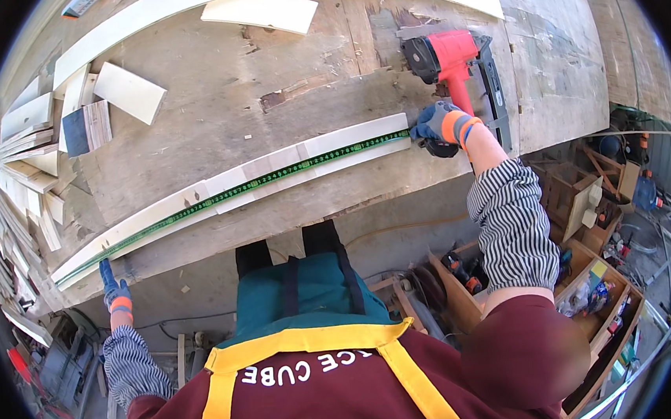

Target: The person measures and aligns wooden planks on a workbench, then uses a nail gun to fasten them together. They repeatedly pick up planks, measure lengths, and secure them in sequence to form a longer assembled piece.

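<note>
Fingers of both my gloved hands clench the green tape measure's ends (270, 179), left hand (115, 292) and right hand (441, 125), stretched along the long pale wooden strip (216, 189) on the counter (279, 88); the strip looks light, stiff, best held near both ends.

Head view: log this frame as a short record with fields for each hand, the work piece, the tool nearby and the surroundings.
left hand: gloved left hand at the left end of the green measuring tape, holding it down
right hand: gloved right hand at the tape's right end, on its dark case
work piece: long pale wooden strip lying across the worn workbench, tape stretched along it
tool nearby: red nail gun on the bench, just beyond the right hand
surroundings: offcut boards stacked at left; wooden crates of tools on the floor at right
</note>
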